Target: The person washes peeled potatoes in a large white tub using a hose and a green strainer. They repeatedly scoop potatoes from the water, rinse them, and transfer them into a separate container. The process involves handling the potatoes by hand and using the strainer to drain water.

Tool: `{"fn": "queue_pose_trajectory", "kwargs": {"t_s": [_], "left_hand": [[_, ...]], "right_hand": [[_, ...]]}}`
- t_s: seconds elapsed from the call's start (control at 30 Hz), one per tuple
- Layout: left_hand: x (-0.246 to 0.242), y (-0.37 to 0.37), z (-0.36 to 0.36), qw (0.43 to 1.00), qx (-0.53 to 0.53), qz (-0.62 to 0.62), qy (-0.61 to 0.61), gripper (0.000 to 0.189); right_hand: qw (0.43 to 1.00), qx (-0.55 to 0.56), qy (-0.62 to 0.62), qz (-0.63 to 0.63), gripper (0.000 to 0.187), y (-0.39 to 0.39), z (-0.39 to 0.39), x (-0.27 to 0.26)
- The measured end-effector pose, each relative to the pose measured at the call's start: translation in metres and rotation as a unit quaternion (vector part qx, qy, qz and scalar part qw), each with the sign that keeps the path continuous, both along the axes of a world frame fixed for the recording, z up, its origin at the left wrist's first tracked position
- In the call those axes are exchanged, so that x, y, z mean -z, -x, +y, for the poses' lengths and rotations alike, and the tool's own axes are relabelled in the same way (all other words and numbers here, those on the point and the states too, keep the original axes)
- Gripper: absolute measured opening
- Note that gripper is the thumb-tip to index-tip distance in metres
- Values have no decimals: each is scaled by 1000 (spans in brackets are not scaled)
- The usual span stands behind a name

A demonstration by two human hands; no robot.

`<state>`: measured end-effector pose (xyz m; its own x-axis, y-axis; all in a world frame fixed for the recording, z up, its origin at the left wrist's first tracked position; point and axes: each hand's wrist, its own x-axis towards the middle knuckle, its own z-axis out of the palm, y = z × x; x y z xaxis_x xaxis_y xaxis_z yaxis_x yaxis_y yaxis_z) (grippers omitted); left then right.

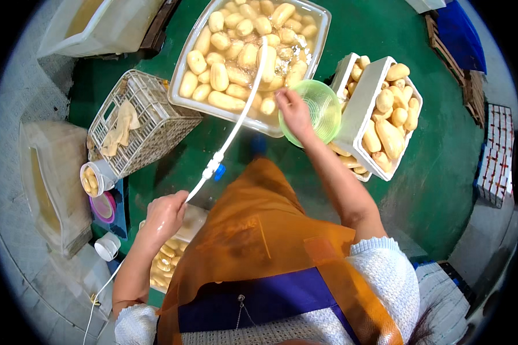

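My left hand [167, 214] is closed around a white hose [241, 118], just below its white valve [211, 166] with a blue handle. The hose runs up into a large metal-rimmed tub [175, 71] of cloudy water, filled with peeled yellowish tubers or gourds [219, 76]; its outlet lies among them. At the tub's near right corner, my right hand [292, 111] holds the left rim of a green mesh plastic basket [321, 110], its fingers curled. No pieces show inside the basket.
White foam boxes [369, 103] heaped with the same produce stand at right. A slatted plastic crate [155, 125] bears a cloth [123, 125] at left. Buckets [105, 172] stand below it. Another filled box [157, 284] sits beside my left arm. Large water troughs [60, 185] line the left.
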<state>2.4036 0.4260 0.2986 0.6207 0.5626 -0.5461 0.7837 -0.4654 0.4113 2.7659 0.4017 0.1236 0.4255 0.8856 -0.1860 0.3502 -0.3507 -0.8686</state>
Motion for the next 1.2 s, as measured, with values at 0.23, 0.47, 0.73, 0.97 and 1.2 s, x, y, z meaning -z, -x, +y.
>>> {"fn": "queue_pose_trajectory", "kwargs": {"t_s": [0.23,0.47,0.73,0.97,1.2], "left_hand": [[-36,-10,29,994,21,64,86,13],[-62,-3,59,984,7,68,161,13],[-90,14,74,980,-42,77,178,11],[-110,23,92,958,-53,117,255,12],[-105,14,102,948,-62,113,290,10]], "right_hand": [[738,169,-11,653,26,-75,123,66],[683,50,72,725,16,-94,186,105],[726,39,151,670,23,-70,225,112],[972,-94,186,106,26,-47,239,121],[898,-339,197,-200,26,-51,242,127]]}}
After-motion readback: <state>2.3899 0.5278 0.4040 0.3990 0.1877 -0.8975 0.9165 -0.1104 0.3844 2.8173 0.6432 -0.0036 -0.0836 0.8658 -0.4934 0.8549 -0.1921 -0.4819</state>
